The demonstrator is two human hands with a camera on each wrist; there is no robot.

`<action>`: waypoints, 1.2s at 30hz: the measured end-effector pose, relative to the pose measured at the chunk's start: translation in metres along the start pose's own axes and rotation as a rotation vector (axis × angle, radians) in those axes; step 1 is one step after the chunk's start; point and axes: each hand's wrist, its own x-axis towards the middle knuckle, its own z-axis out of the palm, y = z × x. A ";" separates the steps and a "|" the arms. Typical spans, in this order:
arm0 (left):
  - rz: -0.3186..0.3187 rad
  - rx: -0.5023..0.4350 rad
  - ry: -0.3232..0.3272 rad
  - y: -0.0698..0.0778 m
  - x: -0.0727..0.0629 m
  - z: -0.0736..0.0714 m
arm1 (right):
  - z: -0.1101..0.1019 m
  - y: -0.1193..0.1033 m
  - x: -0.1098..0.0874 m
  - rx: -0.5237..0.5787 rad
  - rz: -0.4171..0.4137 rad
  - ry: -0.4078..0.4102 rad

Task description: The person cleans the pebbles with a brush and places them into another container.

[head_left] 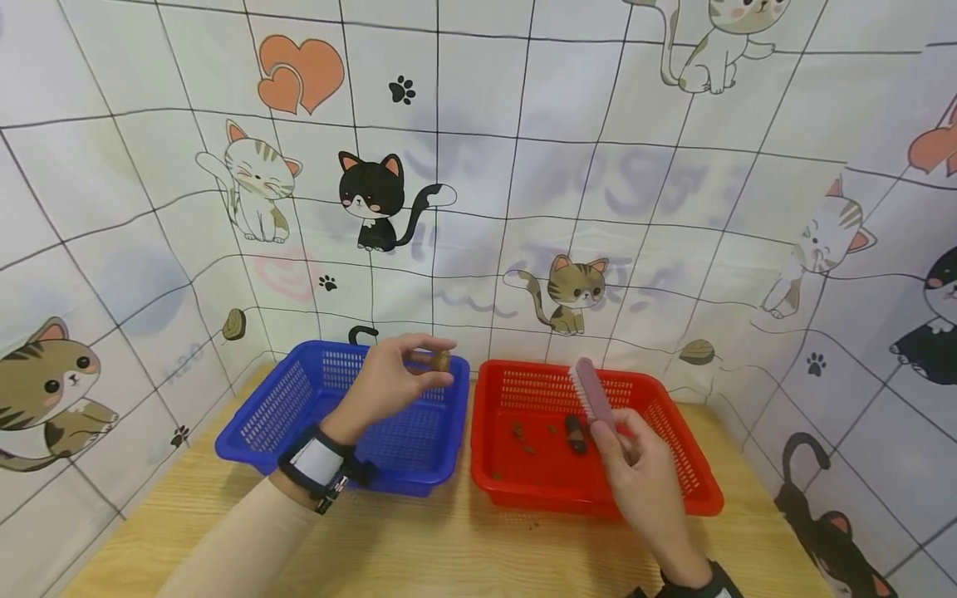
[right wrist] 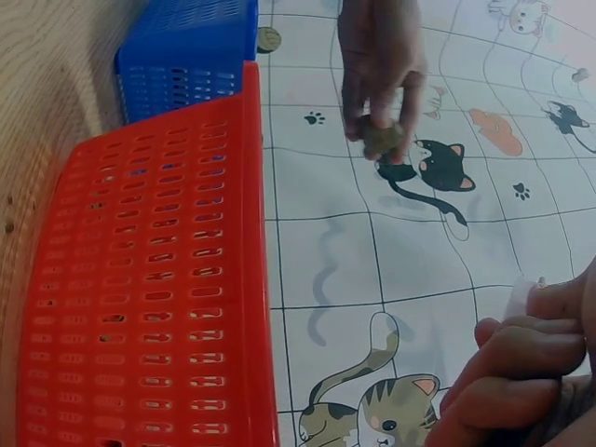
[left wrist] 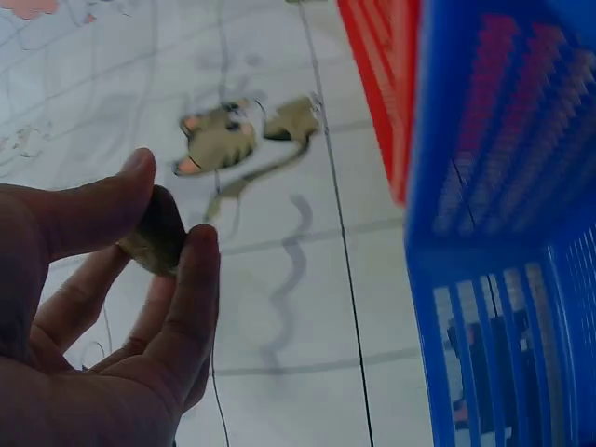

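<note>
My left hand point(head_left: 385, 382) pinches a small brown stone-like lump point(head_left: 441, 360) between thumb and fingertips, held up over the right side of the blue basket point(head_left: 257, 453). The left wrist view shows that lump point(left wrist: 160, 233) as dark, smooth and rounded. In my right hand point(head_left: 646, 482) is a small pink brush point(head_left: 591, 392), gripped by its lower end, with white bristles facing left. It is raised above the red basket point(head_left: 523, 498). In that basket lie a dark brown oblong piece point(head_left: 575, 434) with a lighter band and several brown crumbs point(head_left: 521, 436).
Both plastic baskets stand side by side on a light wooden table point(head_left: 449, 544), close to the wall. A cat-print sheet point(head_left: 478, 183) with grid lines covers the back and both sides. Some tiny dark specks point(head_left: 532, 525) lie on the wood before the red basket.
</note>
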 end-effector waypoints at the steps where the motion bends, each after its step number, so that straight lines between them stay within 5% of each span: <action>1: -0.001 0.049 -0.008 -0.003 0.004 -0.004 | -0.001 0.000 0.000 0.000 0.000 -0.010; 7: -0.019 0.256 -0.073 -0.025 0.029 -0.021 | -0.004 0.002 0.003 0.023 0.004 -0.093; 13: -0.082 0.404 -0.191 -0.054 0.052 -0.022 | -0.007 0.002 0.004 0.006 0.040 -0.152; 18: -0.033 0.501 -0.350 -0.135 0.080 -0.019 | -0.007 -0.003 0.006 -0.071 0.047 -0.148; 21: -0.077 0.570 -0.398 -0.178 0.092 -0.015 | -0.008 -0.005 0.007 -0.104 0.071 -0.159; 25: -0.175 0.671 -0.462 -0.175 0.082 -0.008 | -0.012 -0.005 0.007 -0.128 0.083 -0.166; 29: -0.270 0.720 -0.512 -0.156 0.068 -0.006 | -0.015 -0.004 0.007 -0.150 0.074 -0.174; 31: -0.276 0.727 -0.512 -0.172 0.072 -0.005 | -0.016 -0.004 0.007 -0.158 0.073 -0.180; 36: -0.280 0.750 -0.484 -0.136 0.062 -0.004 | -0.020 -0.003 0.007 -0.160 0.091 -0.187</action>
